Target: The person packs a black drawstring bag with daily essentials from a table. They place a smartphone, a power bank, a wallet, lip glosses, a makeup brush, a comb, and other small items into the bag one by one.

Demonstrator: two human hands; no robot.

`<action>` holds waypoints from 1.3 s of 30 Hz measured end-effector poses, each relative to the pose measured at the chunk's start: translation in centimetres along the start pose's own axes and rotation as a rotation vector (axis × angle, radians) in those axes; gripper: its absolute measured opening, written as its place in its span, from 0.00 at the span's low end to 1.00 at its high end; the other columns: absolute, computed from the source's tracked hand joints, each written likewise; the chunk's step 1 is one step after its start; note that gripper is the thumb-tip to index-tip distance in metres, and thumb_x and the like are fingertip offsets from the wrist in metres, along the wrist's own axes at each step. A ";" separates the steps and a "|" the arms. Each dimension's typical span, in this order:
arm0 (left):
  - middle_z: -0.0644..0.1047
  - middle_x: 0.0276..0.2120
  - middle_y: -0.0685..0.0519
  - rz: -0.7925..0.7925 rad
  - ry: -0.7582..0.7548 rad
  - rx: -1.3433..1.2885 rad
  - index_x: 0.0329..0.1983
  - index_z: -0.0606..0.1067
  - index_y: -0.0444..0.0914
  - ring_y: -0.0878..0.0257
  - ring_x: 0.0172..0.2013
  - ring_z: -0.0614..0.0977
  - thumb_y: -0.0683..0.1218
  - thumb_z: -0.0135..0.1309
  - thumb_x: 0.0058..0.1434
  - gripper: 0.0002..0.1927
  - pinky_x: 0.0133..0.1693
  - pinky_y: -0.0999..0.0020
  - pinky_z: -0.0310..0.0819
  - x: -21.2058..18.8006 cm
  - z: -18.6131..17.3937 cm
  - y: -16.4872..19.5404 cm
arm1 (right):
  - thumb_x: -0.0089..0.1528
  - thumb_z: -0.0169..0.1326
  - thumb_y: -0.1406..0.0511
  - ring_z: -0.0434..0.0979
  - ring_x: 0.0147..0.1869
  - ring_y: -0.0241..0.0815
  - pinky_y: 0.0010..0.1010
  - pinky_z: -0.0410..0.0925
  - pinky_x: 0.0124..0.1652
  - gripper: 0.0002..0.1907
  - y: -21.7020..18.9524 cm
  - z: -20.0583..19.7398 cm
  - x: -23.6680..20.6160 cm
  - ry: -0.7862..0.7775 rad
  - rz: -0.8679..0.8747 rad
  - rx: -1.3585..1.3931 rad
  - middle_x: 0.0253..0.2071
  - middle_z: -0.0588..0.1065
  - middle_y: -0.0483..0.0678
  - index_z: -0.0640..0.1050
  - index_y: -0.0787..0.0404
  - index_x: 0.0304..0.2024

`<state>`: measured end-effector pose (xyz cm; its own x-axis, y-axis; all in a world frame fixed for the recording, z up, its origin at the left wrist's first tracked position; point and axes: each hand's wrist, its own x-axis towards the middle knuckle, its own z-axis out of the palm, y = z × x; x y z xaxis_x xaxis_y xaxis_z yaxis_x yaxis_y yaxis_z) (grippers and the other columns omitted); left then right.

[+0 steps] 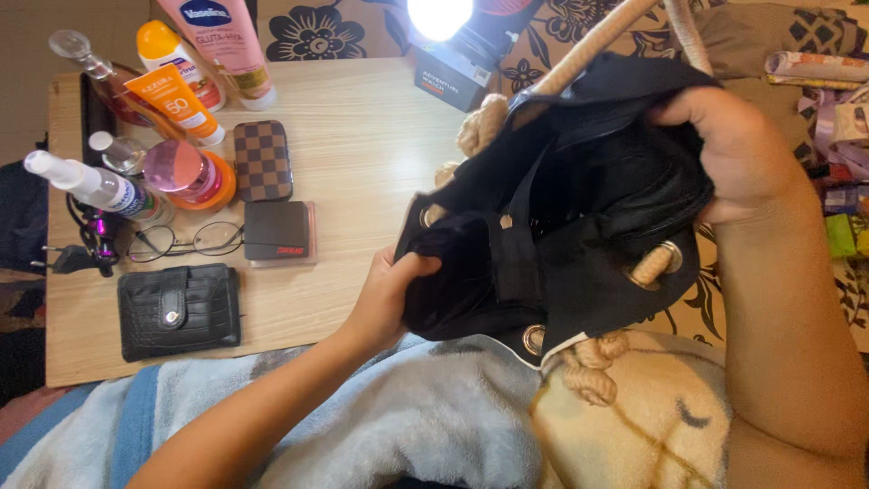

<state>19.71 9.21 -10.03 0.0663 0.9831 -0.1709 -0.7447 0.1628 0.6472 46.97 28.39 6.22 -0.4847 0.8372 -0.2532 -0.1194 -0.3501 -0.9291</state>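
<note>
Far left of the wooden table (362,163): a black charger plug (65,260), a white spray bottle (90,186), a glass stoppered bottle (86,59), orange sunscreen tubes (176,100), a tall pink lotion bottle (226,45) and a round pink-lidded jar (186,172). Beside them sit a checkered brown case (262,160), wire-frame eyeglasses (186,241), a small black box (276,231) and a black croc-texture wallet (179,311). All of these lie out on the table, well apart from the bag.

Left hand (389,294) is closed on the bag's lower-left edge, thumb on top, fingers tucked under the fabric. The black drawstring bag (561,226), with rope cord (588,41) and metal eyelets, is held up over the lap, above the blanket (434,417), its mouth pulled open toward the camera. Right hand (738,154) grips the upper-right rim, fingers curled into the opening, hidden by fabric.

Judging progress: the items are out and the bag looks slack and mostly empty, though its inside is too dark to confirm. Nothing is passing in or out of the bag now; both hands only spread it. A bright lamp (441,14) glares at the table's far edge.
</note>
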 end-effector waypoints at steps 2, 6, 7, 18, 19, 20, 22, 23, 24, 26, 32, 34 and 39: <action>0.80 0.39 0.45 -0.077 0.029 0.485 0.48 0.78 0.27 0.62 0.37 0.80 0.42 0.56 0.62 0.15 0.43 0.62 0.76 0.7 -1.5 0.4 | 0.62 0.48 0.71 0.82 0.46 0.44 0.38 0.75 0.50 0.17 1.0 1.5 0.5 -0.088 0.010 -0.113 0.45 0.80 0.51 0.77 0.68 0.53; 0.72 0.43 0.51 0.378 0.011 0.882 0.55 0.60 0.33 0.68 0.44 0.76 0.47 0.68 0.49 0.36 0.46 0.69 0.75 1.9 -2.6 3.3 | 0.61 0.57 0.71 0.80 0.49 0.38 0.30 0.72 0.52 0.18 2.7 5.1 2.6 -0.315 -0.115 -0.525 0.45 0.81 0.48 0.78 0.70 0.53; 0.71 0.47 0.51 0.545 -0.069 0.884 0.61 0.55 0.32 0.66 0.49 0.75 0.47 0.70 0.52 0.42 0.51 0.68 0.72 2.1 -2.6 4.3 | 0.61 0.60 0.70 0.80 0.51 0.36 0.27 0.71 0.55 0.18 3.0 6.0 3.0 -0.364 -0.158 -0.640 0.45 0.81 0.47 0.78 0.70 0.53; 0.79 0.36 0.50 0.051 0.159 0.325 0.49 0.77 0.31 0.63 0.32 0.79 0.45 0.56 0.65 0.14 0.33 0.67 0.72 13.0 -6.6 5.4 | 0.43 0.71 0.61 0.78 0.54 0.60 0.43 0.69 0.53 0.38 4.4 1.8 2.2 -0.026 -0.147 -1.751 0.49 0.77 0.61 0.75 0.67 0.54; 0.81 0.37 0.49 0.029 0.087 0.276 0.50 0.78 0.31 0.63 0.33 0.82 0.45 0.55 0.63 0.15 0.36 0.68 0.76 13.7 -6.7 4.7 | 0.41 0.71 0.62 0.77 0.55 0.62 0.45 0.68 0.52 0.38 5.5 0.0 2.6 -0.047 -0.235 -1.781 0.51 0.76 0.62 0.76 0.68 0.53; 0.83 0.39 0.49 0.007 0.014 0.226 0.51 0.79 0.31 0.64 0.35 0.85 0.45 0.54 0.61 0.17 0.39 0.69 0.81 14.4 -6.7 4.0 | 0.44 0.70 0.62 0.77 0.52 0.62 0.45 0.69 0.52 0.33 6.5 -2.0 2.9 -0.033 -0.160 -1.848 0.47 0.77 0.62 0.79 0.64 0.52; 0.83 0.38 0.48 -0.104 -0.013 0.293 0.51 0.79 0.30 0.62 0.33 0.85 0.46 0.55 0.62 0.18 0.36 0.68 0.81 15.3 -6.2 2.7 | 0.49 0.66 0.62 0.80 0.47 0.59 0.44 0.70 0.50 0.25 8.2 -6.1 3.8 0.018 0.049 -1.798 0.41 0.79 0.60 0.83 0.59 0.50; 0.83 0.37 0.47 -0.163 -0.025 0.326 0.50 0.79 0.30 0.62 0.32 0.85 0.46 0.55 0.62 0.18 0.35 0.67 0.81 15.6 -5.8 2.1 | 0.51 0.62 0.64 0.81 0.43 0.58 0.44 0.71 0.47 0.23 9.0 -7.9 4.5 0.051 0.179 -1.675 0.38 0.80 0.58 0.83 0.57 0.50; 0.83 0.37 0.47 -0.212 -0.062 0.296 0.50 0.79 0.30 0.62 0.32 0.85 0.47 0.55 0.63 0.18 0.35 0.67 0.81 16.0 -5.4 1.7 | 0.54 0.59 0.65 0.82 0.40 0.56 0.43 0.72 0.45 0.21 9.7 -9.6 5.1 0.083 0.303 -1.547 0.35 0.81 0.57 0.84 0.55 0.50; 0.83 0.38 0.47 -0.308 -0.131 0.238 0.48 0.79 0.30 0.62 0.33 0.85 0.49 0.54 0.64 0.18 0.36 0.67 0.81 17.0 -4.6 1.4 | 0.55 0.58 0.67 0.80 0.37 0.53 0.41 0.71 0.42 0.17 10.5 -12.2 6.0 0.129 0.292 -1.454 0.31 0.81 0.58 0.84 0.62 0.47; 0.84 0.34 0.48 -0.136 -0.084 0.294 0.47 0.79 0.31 0.62 0.29 0.85 0.49 0.53 0.61 0.18 0.31 0.67 0.81 20.3 -3.6 2.6 | 0.54 0.51 0.74 0.75 0.37 0.43 0.30 0.68 0.40 0.19 10.7 -13.6 7.4 0.253 0.050 -0.822 0.36 0.79 0.51 0.82 0.69 0.47; 0.80 0.28 0.52 -0.063 -0.017 0.483 0.46 0.80 0.35 0.64 0.21 0.76 0.53 0.53 0.62 0.19 0.21 0.68 0.65 21.6 -2.8 2.0 | 0.58 0.50 0.73 0.77 0.40 0.43 0.31 0.71 0.42 0.16 9.6 -14.3 6.8 0.283 0.003 -0.530 0.39 0.80 0.51 0.81 0.69 0.47; 0.78 0.33 0.49 0.164 -0.014 0.565 0.55 0.74 0.33 0.64 0.26 0.78 0.55 0.65 0.58 0.28 0.27 0.67 0.72 24.2 -0.9 -0.6 | 0.67 0.51 0.67 0.84 0.45 0.46 0.38 0.78 0.48 0.12 8.8 -15.0 5.3 0.441 0.013 0.021 0.44 0.82 0.53 0.79 0.69 0.48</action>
<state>21.13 32.87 -15.21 -0.0081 0.9996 -0.0279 -0.2768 0.0246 0.9606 56.36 36.09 -7.41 -0.0708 0.9301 -0.3603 -0.1350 -0.3668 -0.9204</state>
